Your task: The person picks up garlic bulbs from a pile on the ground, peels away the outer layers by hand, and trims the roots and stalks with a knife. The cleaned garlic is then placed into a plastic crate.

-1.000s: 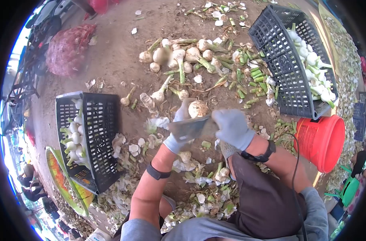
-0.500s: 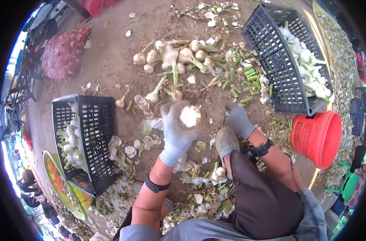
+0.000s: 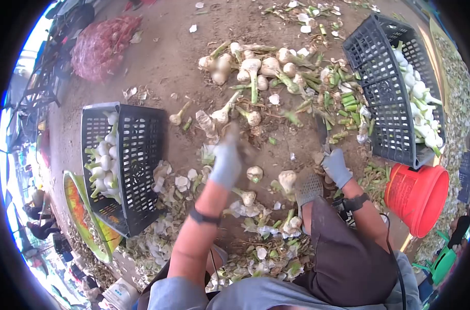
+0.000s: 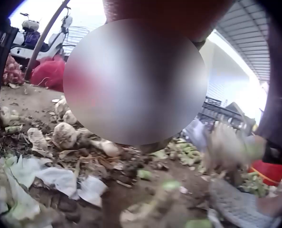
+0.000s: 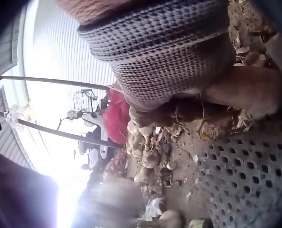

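Observation:
My gloved left hand (image 3: pixel 227 164) reaches forward over the soil, its fingers stretched out and blurred, just short of a garlic bulb with stalk (image 3: pixel 253 118). In the left wrist view a blurred oval hides most of the hand. My gloved right hand (image 3: pixel 336 166) grips a knife beside my shoe (image 3: pixel 309 187); the dark blade (image 3: pixel 320 129) points forward. In the right wrist view the woven glove (image 5: pixel 169 57) covers much of the picture. One garlic bulb (image 3: pixel 288 181) lies against the shoe and a smaller bulb (image 3: pixel 254 174) lies left of it.
A heap of stalked garlic (image 3: pixel 270 67) lies ahead, cut green stalks (image 3: pixel 351 103) to its right. Black crates with trimmed garlic stand left (image 3: pixel 142 160) and right (image 3: pixel 384 88). A red bucket (image 3: pixel 420 199) is at the right, a pink net sack (image 3: pixel 103 49) at the far left.
The knife was at the garlic in my left hand; my right hand then drew away to the right with it. My left hand has let the bulb go and moved forward.

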Tool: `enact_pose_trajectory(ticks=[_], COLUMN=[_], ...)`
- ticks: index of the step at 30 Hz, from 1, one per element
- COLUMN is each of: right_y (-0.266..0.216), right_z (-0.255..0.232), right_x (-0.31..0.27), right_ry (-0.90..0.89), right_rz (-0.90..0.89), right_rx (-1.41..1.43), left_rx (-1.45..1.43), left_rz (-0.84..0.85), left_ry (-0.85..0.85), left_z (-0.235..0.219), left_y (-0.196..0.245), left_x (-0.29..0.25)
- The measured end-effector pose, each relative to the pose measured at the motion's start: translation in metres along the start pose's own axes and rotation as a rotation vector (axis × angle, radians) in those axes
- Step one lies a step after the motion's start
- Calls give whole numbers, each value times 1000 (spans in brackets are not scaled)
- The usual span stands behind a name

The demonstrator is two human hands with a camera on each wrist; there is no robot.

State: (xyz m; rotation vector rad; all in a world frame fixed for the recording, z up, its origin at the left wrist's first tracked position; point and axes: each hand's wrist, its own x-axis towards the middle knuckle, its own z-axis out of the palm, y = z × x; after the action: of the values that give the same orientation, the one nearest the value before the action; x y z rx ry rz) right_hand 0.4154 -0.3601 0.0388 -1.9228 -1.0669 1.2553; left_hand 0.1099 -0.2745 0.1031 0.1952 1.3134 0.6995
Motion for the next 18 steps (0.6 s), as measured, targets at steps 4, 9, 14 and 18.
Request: enact_pose_trajectory(ticks=[4, 9, 14, 18], right_y=[-1, -27, -7, -37], right_z=[7, 7, 5, 11], right_x=[14, 14, 12, 2], right_ry=[-7, -48, -124, -45], right_rz=[-2, 74, 144, -208], right_rx=[-88, 25, -74, -169], left_rx=[-162, -231, -562, -483], left_rz=[2, 158, 303, 519], left_ry=[295, 209, -288, -544], left_z=[-4, -16, -5, 20], left_y=[44, 52, 29, 21], left_x=[96, 109, 38, 5])
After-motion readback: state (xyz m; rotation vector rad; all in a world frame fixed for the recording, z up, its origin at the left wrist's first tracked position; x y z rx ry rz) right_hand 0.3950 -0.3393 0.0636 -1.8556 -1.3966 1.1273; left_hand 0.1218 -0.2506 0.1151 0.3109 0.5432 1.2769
